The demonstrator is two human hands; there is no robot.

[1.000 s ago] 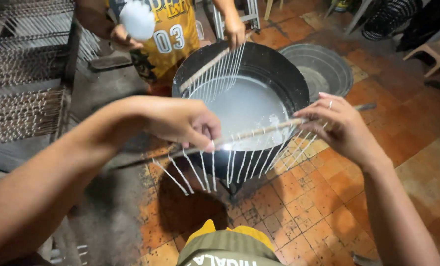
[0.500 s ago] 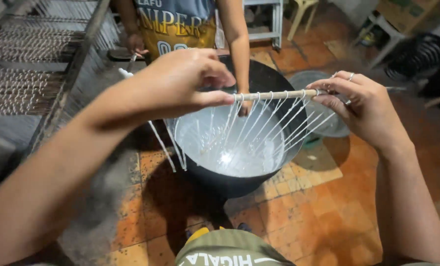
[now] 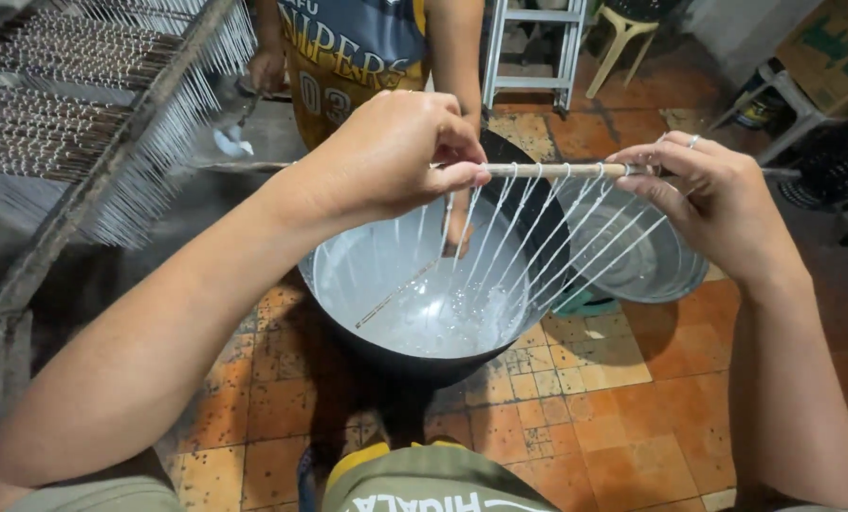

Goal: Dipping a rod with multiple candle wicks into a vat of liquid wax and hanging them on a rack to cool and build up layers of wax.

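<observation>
Raised slightly since a moment ago, both hands, left hand (image 3: 386,156) and right hand (image 3: 718,194), pinch a thin wooden rod (image 3: 552,170) level so its white wax-coated strings (image 3: 538,237) drip into the black round vat (image 3: 424,303) below.

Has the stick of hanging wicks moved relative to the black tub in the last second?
Yes. The stick rose from the black tub's near rim to above it.

Pale wooden stick (image 3: 547,171), matt; thin white waxy strands (image 3: 547,237) hang smooth. Black metal tub (image 3: 538,161), glossy white liquid (image 3: 414,294). Orange floor tiles (image 3: 623,417), rough.

Grey basin (image 3: 661,270) – stepladder (image 3: 533,47), plastic stool (image 3: 623,28), cardboard box (image 3: 827,47)
</observation>
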